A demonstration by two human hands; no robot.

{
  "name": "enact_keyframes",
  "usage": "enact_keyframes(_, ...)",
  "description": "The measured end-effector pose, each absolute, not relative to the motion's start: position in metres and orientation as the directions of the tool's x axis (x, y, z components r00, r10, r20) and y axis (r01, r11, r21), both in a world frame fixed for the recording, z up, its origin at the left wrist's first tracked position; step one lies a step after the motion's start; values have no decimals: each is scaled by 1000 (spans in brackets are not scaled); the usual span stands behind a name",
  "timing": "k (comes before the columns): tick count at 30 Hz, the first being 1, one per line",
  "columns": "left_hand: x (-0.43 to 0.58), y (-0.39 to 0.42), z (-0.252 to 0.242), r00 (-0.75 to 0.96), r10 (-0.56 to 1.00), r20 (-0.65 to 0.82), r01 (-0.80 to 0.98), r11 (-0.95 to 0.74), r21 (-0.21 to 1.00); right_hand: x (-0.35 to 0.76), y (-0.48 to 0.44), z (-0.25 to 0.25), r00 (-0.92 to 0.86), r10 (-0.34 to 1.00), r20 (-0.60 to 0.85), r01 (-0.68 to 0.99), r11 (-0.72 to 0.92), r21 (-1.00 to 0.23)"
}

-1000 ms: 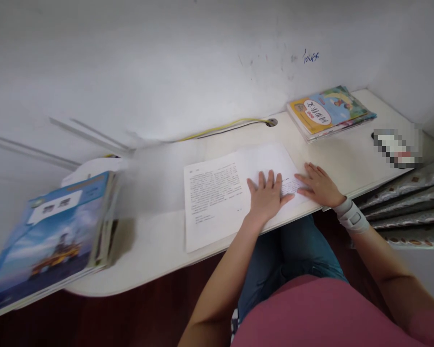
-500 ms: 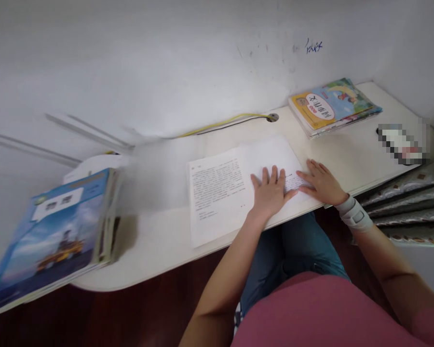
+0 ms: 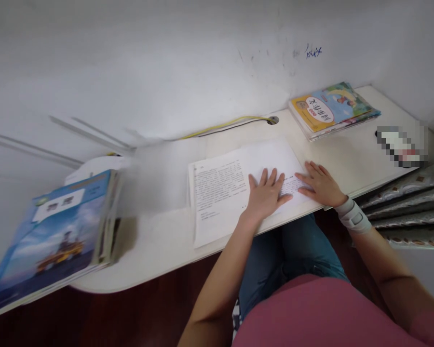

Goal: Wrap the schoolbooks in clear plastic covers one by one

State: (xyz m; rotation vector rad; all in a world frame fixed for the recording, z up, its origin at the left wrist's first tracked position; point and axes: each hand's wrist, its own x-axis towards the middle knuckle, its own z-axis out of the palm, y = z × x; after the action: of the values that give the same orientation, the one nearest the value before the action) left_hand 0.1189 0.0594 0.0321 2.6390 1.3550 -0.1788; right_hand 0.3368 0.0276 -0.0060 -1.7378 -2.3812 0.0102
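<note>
An open book (image 3: 220,188) with printed text lies flat near the front edge of the white desk (image 3: 159,241). My left hand (image 3: 265,193) rests palm down across its inner right page, fingers spread, covering part of that page. On the lower right part of the same page lies my right hand (image 3: 321,185), also flat with the fingers stretched, its palm reaching over the book's edge onto the desk. A grey band circles my right wrist. Neither hand grips anything.
At the left stands a stack of books with a blue cover (image 3: 61,226). A pile of colourful booklets (image 3: 329,111) lies at the back right, near a cable hole (image 3: 273,120) with a yellow cable. A blurred-out object (image 3: 401,147) and patterned cushions (image 3: 412,207) are at the right.
My left hand has slid slightly left over the page. The left page has shifted a little to the right, its left edge lifting from those beneath. My right hand stays almost still.
</note>
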Motion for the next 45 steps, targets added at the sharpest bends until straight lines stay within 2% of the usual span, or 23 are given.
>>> enact_keyframes(7, 130, 65, 33, 581, 788, -203, 814, -566, 134, 337, 28, -3, -316, 939, 138, 936, 332, -115)
enact_keyframes(17, 131, 64, 36, 594, 775, -217, 804, -582, 121, 339, 28, -6, -324, 934, 151, 932, 343, -122)
enact_keyframes(24, 143, 68, 39, 572, 786, -234, 820, -543, 180, 339, 29, -6, -315, 935, 165, 933, 337, -129)
enact_keyframes(35, 145, 71, 37, 596, 778, -198, 801, -563, 202, 337, 28, -6, -323, 929, 179, 933, 344, -103)
enact_keyframes(38, 146, 70, 36, 609, 776, -167, 792, -584, 175, 338, 29, -7, -312, 937, 157, 939, 329, -96)
enact_keyframes(42, 135, 62, 35, 513, 851, -107, 858, -506, 91, 337, 29, -5, -300, 943, 141, 944, 315, -101)
enact_keyframes(45, 127, 57, 33, 426, 893, -147, 905, -415, 97, 337, 28, -4, -297, 944, 143, 945, 313, -101)
